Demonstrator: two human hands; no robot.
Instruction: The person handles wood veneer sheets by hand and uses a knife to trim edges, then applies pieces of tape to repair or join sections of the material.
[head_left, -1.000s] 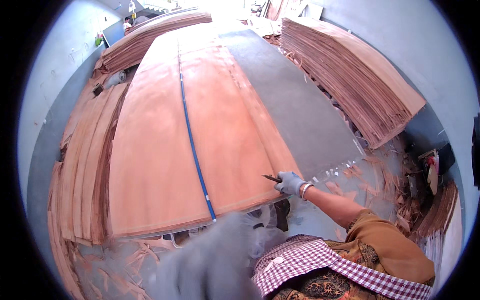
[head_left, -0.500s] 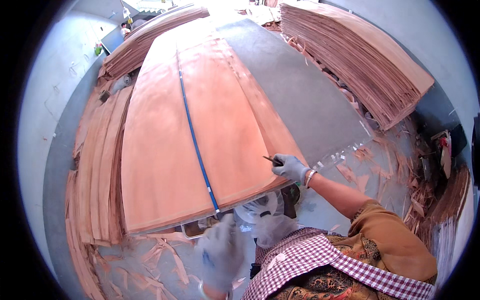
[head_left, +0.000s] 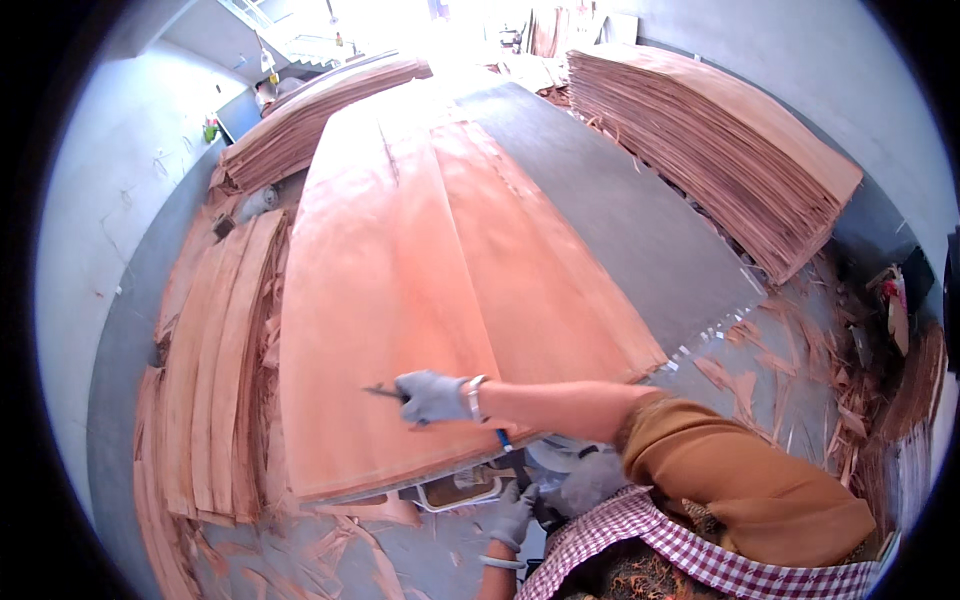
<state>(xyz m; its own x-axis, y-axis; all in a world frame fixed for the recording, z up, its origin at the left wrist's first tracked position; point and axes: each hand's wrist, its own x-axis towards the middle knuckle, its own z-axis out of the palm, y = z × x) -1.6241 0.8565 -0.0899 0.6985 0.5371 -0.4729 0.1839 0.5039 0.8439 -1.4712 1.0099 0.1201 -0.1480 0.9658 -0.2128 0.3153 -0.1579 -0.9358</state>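
Observation:
My right hand (head_left: 432, 396), in a grey glove, reaches leftward over the near part of the reddish wood veneer (head_left: 345, 330). Its fingers are closed around a thin, dark knife-like tool (head_left: 382, 391) that points left. My left hand (head_left: 512, 518), gloved too, is low by the near table edge. The fingers look closed at a dark piece I cannot make out. Just above it, a short end of a blue strip (head_left: 503, 438) shows at the veneer's near edge; my right forearm hides what lies behind. A long overlap edge runs down the middle of the veneer.
A grey board surface (head_left: 610, 200) lies right of the veneer. Tall veneer stacks stand at the far right (head_left: 710, 150) and far left (head_left: 320, 115). Narrow strips (head_left: 225, 370) are piled on the left. Scraps (head_left: 745, 390) litter the floor; a white-framed basket (head_left: 460, 492) sits below the edge.
My right hand has swung left across the veneer with the tool. My left hand has moved right, toward the table edge. The blue strip, earlier visible lengthwise on the veneer, now shows only its near end.

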